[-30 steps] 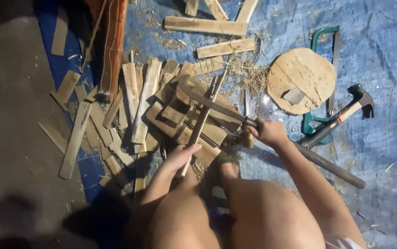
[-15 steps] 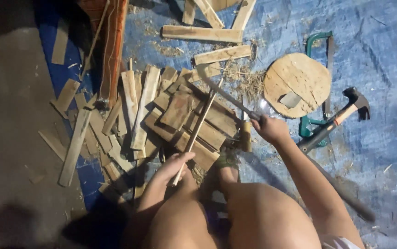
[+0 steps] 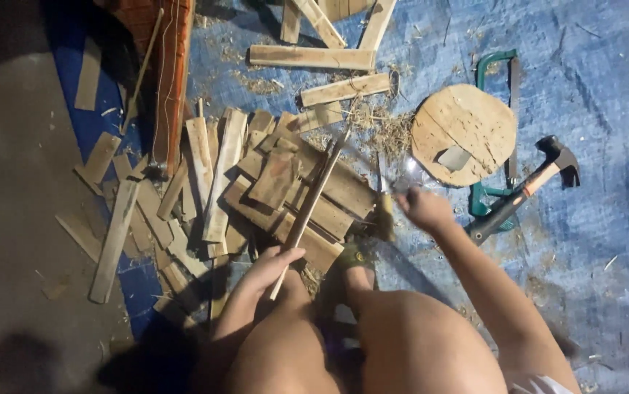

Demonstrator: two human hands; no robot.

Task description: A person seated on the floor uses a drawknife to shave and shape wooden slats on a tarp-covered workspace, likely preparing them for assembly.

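Two hands busy. My left hand [image 3: 274, 264] clenched on thin stick [image 3: 313, 198], near low end; stick leans over wood pile [image 3: 285, 190]. Right hand [image 3: 420, 206] clenched on blurry blade [image 3: 384, 208]. Stick light, stiff, maybe snaps; hold low.

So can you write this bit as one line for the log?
left hand: grips thin wooden stick | right hand: holds blurred blade tool | beside: wood scraps, hammer
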